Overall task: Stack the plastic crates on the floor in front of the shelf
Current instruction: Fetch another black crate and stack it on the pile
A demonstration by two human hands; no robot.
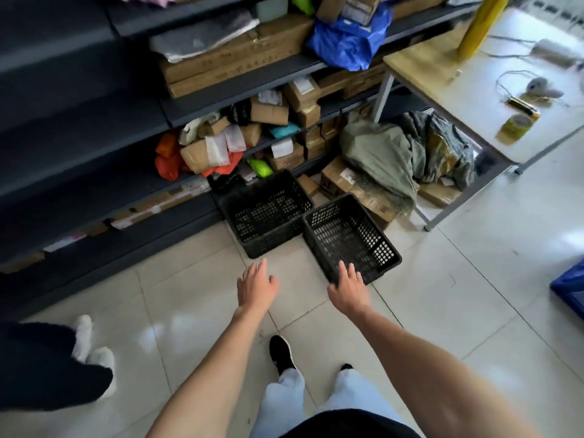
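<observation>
Two black perforated plastic crates stand side by side on the tiled floor at the foot of the dark shelf (94, 172). The left crate (265, 213) sits against the shelf base; the right crate (349, 238) is nearer to me and touches its corner. Both are empty and upright. My left hand (257, 284) is stretched out above the floor just in front of the left crate, fingers apart, holding nothing. My right hand (349, 290) hovers over the near edge of the right crate, fingers spread, holding nothing.
The shelf holds cardboard parcels, bags and a blue sack (347, 42). A wooden table (467, 90) stands at right with a grey-green cloth (382, 156) and boxes under it. Another person's legs (47, 365) are at lower left. A blue bin (572, 289) is at the right edge.
</observation>
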